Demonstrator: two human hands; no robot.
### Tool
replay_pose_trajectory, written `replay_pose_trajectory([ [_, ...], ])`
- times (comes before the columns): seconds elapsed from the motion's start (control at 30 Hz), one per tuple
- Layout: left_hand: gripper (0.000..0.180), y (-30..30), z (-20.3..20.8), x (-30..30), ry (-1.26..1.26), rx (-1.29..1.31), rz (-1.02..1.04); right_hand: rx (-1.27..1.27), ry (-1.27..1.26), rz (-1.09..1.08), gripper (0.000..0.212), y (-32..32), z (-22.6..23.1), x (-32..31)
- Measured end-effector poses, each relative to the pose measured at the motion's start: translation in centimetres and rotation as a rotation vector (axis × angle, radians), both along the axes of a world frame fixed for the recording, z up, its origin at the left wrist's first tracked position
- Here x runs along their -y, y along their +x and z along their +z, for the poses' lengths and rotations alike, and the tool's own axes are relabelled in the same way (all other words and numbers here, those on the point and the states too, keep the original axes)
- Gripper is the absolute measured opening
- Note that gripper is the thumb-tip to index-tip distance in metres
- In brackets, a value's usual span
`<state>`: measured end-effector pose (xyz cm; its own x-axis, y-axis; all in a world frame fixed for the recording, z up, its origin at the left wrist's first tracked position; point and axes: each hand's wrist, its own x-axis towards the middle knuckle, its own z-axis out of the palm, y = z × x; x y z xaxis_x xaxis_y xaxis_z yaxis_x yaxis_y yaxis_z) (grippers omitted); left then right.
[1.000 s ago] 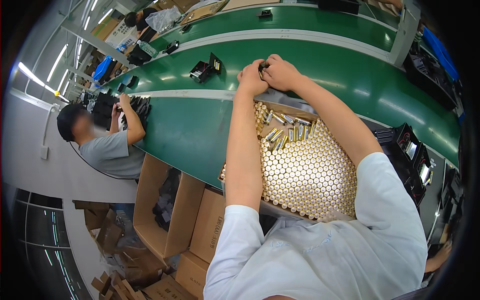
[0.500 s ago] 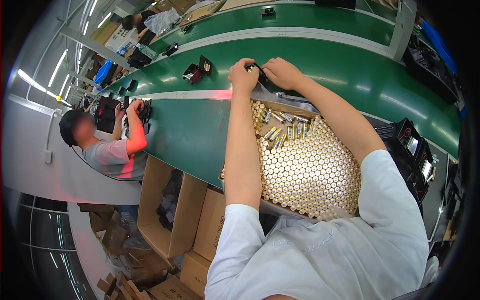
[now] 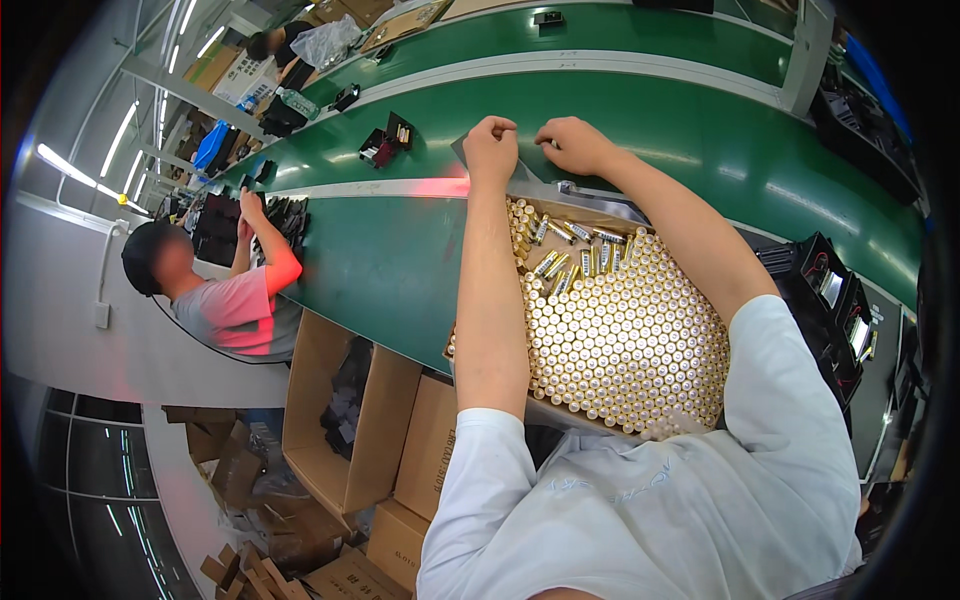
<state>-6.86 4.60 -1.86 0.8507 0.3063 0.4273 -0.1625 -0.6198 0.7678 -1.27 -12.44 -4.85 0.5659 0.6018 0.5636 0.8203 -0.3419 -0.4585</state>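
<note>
My left hand [image 3: 492, 152] is above the near edge of the green conveyor belt, its fingers curled together. Whatever it may hold is hidden. My right hand [image 3: 576, 147] hangs to the right of it, fingers bent inward, with a small dark spot at the fingertips that I cannot identify. Green belt shows between the two hands. Below them, between my forearms, stands a carton of batteries [image 3: 630, 335]. Most stand on end in tight rows, while several loose batteries [image 3: 566, 262] lie on top near its far side.
An open black case with batteries [image 3: 386, 145] sits on the belt [image 3: 690, 130], left of my hands. Black devices [image 3: 815, 300] stand at the right. A co-worker [image 3: 215, 300] works at the left over black parts. Cardboard boxes [image 3: 335, 420] stand at lower left.
The black case that was between my hands is no longer visible there, and my hands have moved apart. The open case on the belt has shifted slightly left. The co-worker's hands have risen.
</note>
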Motion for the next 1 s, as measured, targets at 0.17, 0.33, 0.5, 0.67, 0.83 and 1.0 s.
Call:
replay_pose_trajectory([
  [0.17,0.013,0.1,0.1,0.0,-0.055,0.087,0.011,-0.14,-0.185,-0.299,0.019,-2.7,7.1,-0.5],
  [0.33,0.012,0.3,-0.1,-0.6,-0.149,0.055,0.012,-0.212,-0.859,-0.071,0.02,-10.4,14.6,-1.0],
  [0.5,0.016,0.5,-0.1,-0.5,-0.131,0.029,0.003,-0.306,-1.105,0.02,0.018,-12.8,11.6,-1.1],
  [0.67,0.016,0.4,-0.2,-0.4,-0.131,0.011,0.0,-0.295,-1.172,0.074,0.018,-12.6,8.8,-1.1],
  [0.83,0.016,0.2,-0.5,-0.7,-0.127,0.023,-0.002,-0.589,-1.057,-0.02,0.02,-12.9,8.7,-1.4],
  [1.0,0.016,0.4,-0.3,-0.2,-0.132,-0.007,0.002,-0.777,-0.904,-0.129,0.022,-13.1,9.1,-1.4],
])
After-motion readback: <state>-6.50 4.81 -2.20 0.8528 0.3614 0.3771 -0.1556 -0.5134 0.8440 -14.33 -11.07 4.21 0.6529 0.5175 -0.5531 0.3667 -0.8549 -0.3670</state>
